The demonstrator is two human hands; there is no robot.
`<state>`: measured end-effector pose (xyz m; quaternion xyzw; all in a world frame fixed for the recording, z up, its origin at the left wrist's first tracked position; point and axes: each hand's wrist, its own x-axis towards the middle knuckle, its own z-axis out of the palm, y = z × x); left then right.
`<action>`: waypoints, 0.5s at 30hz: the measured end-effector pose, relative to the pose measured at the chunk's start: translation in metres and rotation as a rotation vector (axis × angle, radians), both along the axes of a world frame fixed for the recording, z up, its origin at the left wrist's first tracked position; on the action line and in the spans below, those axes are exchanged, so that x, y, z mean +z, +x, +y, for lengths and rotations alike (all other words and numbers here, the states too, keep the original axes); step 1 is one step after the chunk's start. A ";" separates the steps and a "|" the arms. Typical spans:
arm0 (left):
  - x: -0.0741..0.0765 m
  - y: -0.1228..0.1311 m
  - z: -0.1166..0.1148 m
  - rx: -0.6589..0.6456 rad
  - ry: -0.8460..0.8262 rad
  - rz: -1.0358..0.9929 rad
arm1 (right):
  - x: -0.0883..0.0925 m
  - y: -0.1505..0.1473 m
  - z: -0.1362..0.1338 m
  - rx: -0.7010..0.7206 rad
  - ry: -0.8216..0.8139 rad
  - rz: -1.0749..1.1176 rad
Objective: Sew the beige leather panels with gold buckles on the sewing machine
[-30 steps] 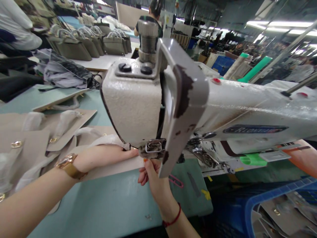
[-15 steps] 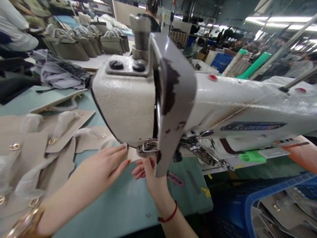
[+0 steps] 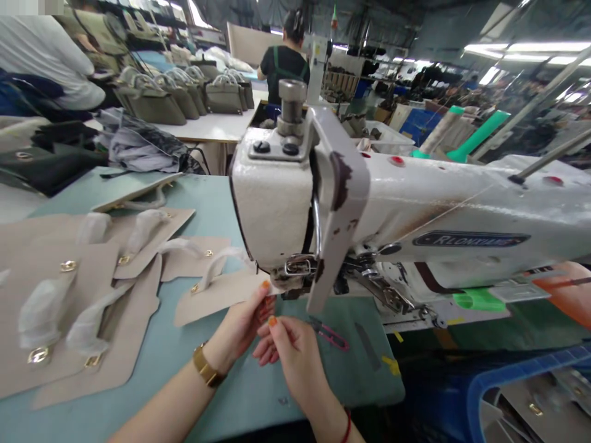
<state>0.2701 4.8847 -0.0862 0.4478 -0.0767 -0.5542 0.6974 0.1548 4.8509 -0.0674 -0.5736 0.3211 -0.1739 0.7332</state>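
My left hand (image 3: 244, 323), with a gold watch at the wrist, pinches the right end of a beige bag panel (image 3: 226, 296) beside the needle area of the sewing machine (image 3: 272, 200). A plastic-wrapped handle with a gold fitting is on that panel. Just to the right, below the machine head, my right hand (image 3: 298, 347) is closed with its thumb against curled fingers. Whatever it may hold is too small to make out. Pink-handled thread snips (image 3: 333, 337) lie on the green table right of this hand.
More beige panels (image 3: 87, 295) with wrapped handles overlap on the table at left. A blue crate (image 3: 478, 394) with similar panels stands at lower right. Farther back are several finished bags (image 3: 157, 106) on a white table and a person (image 3: 286, 61) facing away. Green thread cones (image 3: 480, 135) rise behind the machine.
My left hand has come down from beside the machine head and now pinches the panel, which shows further left. My right hand has drawn back from under the head and closed. The view has shifted.
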 end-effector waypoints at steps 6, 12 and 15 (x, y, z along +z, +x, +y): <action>0.002 0.008 -0.003 0.026 0.026 -0.200 | -0.013 -0.015 0.016 0.047 0.032 0.049; 0.000 0.013 -0.002 -0.026 0.102 -0.315 | -0.019 -0.015 0.018 0.085 0.032 0.061; 0.000 0.016 -0.003 -0.033 0.122 -0.363 | -0.021 -0.015 0.018 0.086 0.037 0.054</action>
